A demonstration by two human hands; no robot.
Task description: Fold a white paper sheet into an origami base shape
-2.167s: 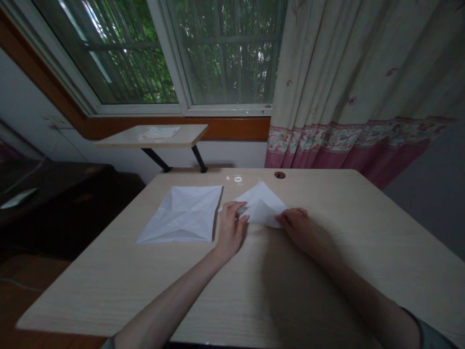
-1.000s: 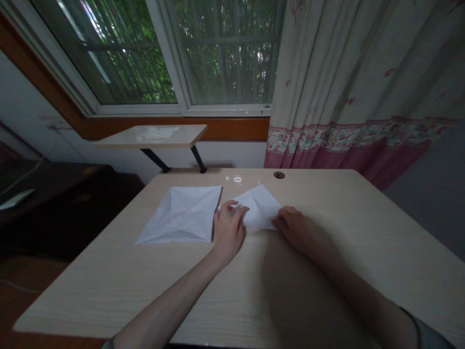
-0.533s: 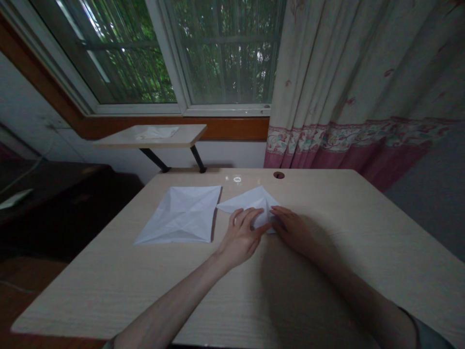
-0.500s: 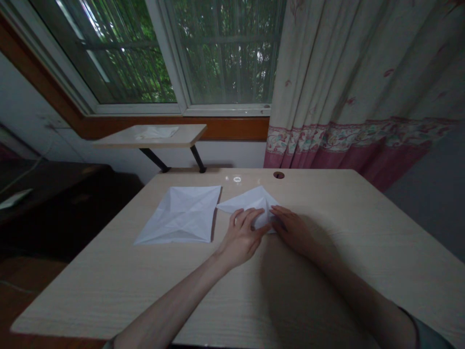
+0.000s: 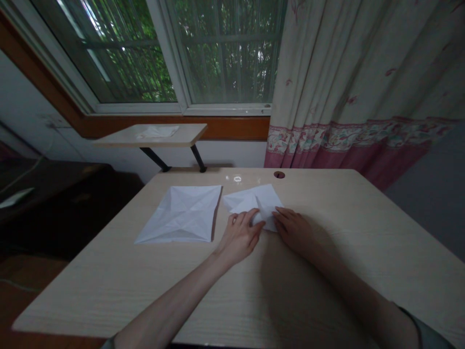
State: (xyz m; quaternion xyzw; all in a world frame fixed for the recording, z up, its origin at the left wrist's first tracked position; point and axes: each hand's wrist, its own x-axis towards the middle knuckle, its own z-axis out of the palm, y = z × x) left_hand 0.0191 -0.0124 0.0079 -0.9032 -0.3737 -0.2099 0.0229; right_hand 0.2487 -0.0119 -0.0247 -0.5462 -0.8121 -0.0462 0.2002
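A small folded white paper (image 5: 258,201) lies on the pale wooden table (image 5: 327,271) near its far middle. My left hand (image 5: 240,235) rests at the paper's near left edge, its fingers bent and pinching a fold of it. My right hand (image 5: 295,229) lies at the paper's near right corner, fingers stretched out flat and pressing the paper down. To the left, a larger creased white sheet (image 5: 181,213) lies flat, touched by neither hand.
A round cable hole (image 5: 279,174) is in the table's far edge. Behind stand a small raised shelf (image 5: 152,135) with a white paper on it, a window and a flowered curtain (image 5: 363,82). A dark cabinet (image 5: 54,194) is at the left.
The folded paper has changed from a pointed triangle shape to a squarer one. My left hand went from pinching its left corner to lying flat, then curled on a fold. My right hand shifted slightly left.
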